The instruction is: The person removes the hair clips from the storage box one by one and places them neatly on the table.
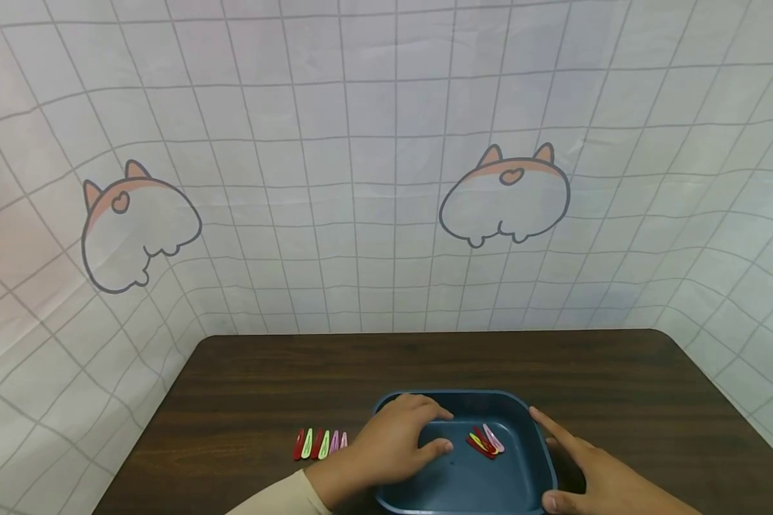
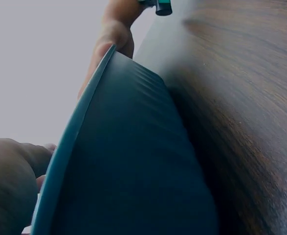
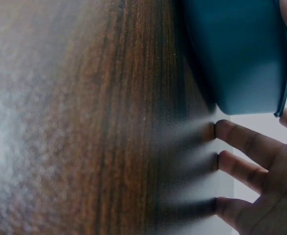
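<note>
Since the tray [image 1: 464, 490] looks light and stiff, I'd take its rim [image 2: 67, 142]; left hand [image 1: 396, 440], right hand [image 1: 608, 476]: fingers apart.

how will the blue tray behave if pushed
The blue tray seems stiff, its walls holding an even shape; it would likely slide rather than tip, being broad and low. The hair clips lying loose inside may shift.

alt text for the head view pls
A person's left hand is over a blue tray of hair clips; the right hand touches its right rim. Left of the tray, more clips lie on the dark table.
</note>
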{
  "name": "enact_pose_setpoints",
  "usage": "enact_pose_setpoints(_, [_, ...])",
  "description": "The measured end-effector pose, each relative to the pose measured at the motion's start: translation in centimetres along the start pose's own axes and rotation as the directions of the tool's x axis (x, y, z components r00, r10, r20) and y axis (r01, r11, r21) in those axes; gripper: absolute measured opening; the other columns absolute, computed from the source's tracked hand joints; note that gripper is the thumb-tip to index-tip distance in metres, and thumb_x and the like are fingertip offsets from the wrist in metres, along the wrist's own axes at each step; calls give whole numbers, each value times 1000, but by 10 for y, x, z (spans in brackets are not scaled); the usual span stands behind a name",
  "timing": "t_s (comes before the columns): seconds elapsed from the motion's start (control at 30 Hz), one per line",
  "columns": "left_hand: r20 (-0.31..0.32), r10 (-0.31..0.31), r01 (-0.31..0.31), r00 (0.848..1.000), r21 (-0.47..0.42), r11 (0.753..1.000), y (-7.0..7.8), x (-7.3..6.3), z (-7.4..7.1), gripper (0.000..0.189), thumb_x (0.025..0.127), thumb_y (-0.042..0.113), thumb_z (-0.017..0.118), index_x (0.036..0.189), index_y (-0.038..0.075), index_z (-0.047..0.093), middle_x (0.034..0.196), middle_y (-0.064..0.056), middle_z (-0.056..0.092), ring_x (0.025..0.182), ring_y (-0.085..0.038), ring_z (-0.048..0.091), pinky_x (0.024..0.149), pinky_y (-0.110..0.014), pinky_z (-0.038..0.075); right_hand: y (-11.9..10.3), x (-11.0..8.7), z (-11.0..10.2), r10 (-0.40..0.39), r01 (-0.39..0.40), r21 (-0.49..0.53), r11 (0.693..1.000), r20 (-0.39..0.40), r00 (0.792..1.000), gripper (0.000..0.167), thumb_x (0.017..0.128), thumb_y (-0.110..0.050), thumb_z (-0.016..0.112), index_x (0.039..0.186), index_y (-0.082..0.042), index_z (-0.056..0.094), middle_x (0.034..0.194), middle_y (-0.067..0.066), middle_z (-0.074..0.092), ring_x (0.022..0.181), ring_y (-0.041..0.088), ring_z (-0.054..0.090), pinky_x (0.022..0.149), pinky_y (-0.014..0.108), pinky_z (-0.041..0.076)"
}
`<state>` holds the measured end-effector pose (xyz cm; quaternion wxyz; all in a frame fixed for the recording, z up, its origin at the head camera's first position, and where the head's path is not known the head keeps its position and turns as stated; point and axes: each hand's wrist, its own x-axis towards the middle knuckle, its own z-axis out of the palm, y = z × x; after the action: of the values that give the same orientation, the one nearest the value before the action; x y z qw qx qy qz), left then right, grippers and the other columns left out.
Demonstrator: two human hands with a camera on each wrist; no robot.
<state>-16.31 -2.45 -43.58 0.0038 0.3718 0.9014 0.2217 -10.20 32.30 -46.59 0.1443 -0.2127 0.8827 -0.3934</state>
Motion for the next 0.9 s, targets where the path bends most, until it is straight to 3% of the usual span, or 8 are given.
enact_pose_setpoints(0.23, [16,14,-14,1000,6,1000,4,9,7,41,100,48,63,134,25,66,136,9,61,130,-16,52,108,-45,43,0,0,-1,4,-4,22,1000,4,1000,93,98,-35,68,166,-32,5,151,32,42,128,59,47,78,72,51])
enact_pose_setpoints(0.43, [51,-10,10,999,-5,1000,8,13,12,41,99,48,66,133,25,67,133,10,61,126,-14,53,107,-43,43,2,0,-1,-6,6,10,1000,5,1000,93,98,-33,68,166,-31,4,152,31,42,127,59,48,79,72,50])
enact_pose_setpoints(0.67, [65,-29,28,997,13,1000,13,18,20,42,97,49,68,132,25,68,131,9,62,123,-14,53,106,-40,44,1,1,-1,-34,33,-51,998,-13,999,94,98,-32,69,166,-30,5,152,24,45,128,47,52,81,67,52])
enact_pose_setpoints(0.9, [98,-25,22,995,31,999,16,22,26,43,96,51,68,132,27,68,128,10,62,120,-11,53,104,-37,44,0,1,-1,-42,41,-61,997,-12,999,94,98,-32,69,166,-28,5,154,22,43,128,45,52,81,61,55])
